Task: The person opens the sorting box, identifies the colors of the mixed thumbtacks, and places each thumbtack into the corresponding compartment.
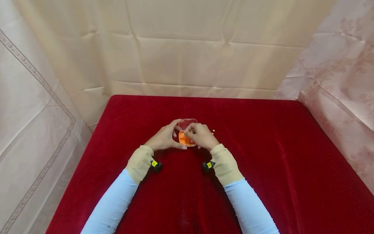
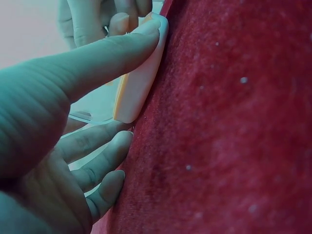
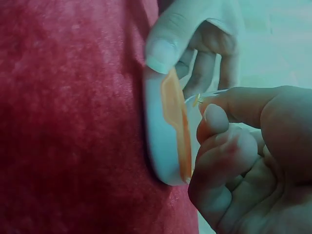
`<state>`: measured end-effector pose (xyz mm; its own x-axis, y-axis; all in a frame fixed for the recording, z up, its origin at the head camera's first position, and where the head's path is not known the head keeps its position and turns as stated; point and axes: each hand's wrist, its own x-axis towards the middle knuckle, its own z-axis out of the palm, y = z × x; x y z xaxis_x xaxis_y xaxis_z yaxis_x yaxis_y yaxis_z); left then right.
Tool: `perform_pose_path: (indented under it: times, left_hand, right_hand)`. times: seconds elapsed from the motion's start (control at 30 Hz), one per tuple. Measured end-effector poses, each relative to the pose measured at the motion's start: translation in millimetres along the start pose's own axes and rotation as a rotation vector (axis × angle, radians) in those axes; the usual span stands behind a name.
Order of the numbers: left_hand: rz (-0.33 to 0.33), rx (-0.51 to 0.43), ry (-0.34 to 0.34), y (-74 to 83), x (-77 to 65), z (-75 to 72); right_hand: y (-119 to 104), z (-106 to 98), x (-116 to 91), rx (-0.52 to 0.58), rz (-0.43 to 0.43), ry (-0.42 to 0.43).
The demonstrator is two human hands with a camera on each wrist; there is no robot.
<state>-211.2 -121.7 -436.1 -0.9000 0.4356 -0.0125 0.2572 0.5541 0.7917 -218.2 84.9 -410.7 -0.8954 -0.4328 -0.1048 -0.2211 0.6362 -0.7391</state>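
Observation:
A small white box (image 3: 163,146) with an orange divided insert (image 1: 183,140) sits on the red cloth, its clear lid (image 1: 188,123) raised at the far side. My left hand (image 1: 165,137) holds the box from the left, thumb on the near edge and fingers around the far side. Over the insert, my right hand (image 1: 203,136) pinches a tiny yellow thumbtack (image 3: 196,100) between thumb and index finger. The tack's thin pin shows in the right wrist view. Part of the insert is hidden under the right hand.
Beyond the right hand, a few tiny pale pieces (image 1: 214,130) lie on the red-covered table (image 1: 263,156). Cream curtains (image 1: 187,58) hang behind the table, with patterned cloth at both sides.

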Motion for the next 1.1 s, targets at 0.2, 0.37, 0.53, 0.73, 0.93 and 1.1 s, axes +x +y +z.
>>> perform_pose_path:
  times: [0.2,0.37,0.53,0.73,0.93,1.1]
  left_hand:
    - [0.007,0.01,0.005,-1.5,0.8,-2.0]
    - [0.004,0.004,0.003,-3.5,1.1,-2.3]
    - [0.002,-0.005,-0.005,-2.4,4.2,0.0]
    - [0.011,-0.001,-0.007,-3.2,6.3,-0.7]
    - [0.001,0.008,-0.005,-9.3,2.6,-2.3]
    - [-0.008,0.005,-0.005,-13.6,0.2,-2.8]
  right_hand:
    - [-4.1,5.6,1.7,-0.096,-0.03,0.005]
    - [-5.5,5.3,2.9,-0.146,-0.042,-0.017]
    - [8.6,-29.4,-6.1,-0.036,-0.021,-0.113]
    - [47.3,-69.4,-20.2,0.028,0.13,0.016]
    - [64.5,-62.9,-15.5,-0.075,0.216,-0.029]
    - [62.8,-51.7,-7.2,-0.121,0.224,-0.015]
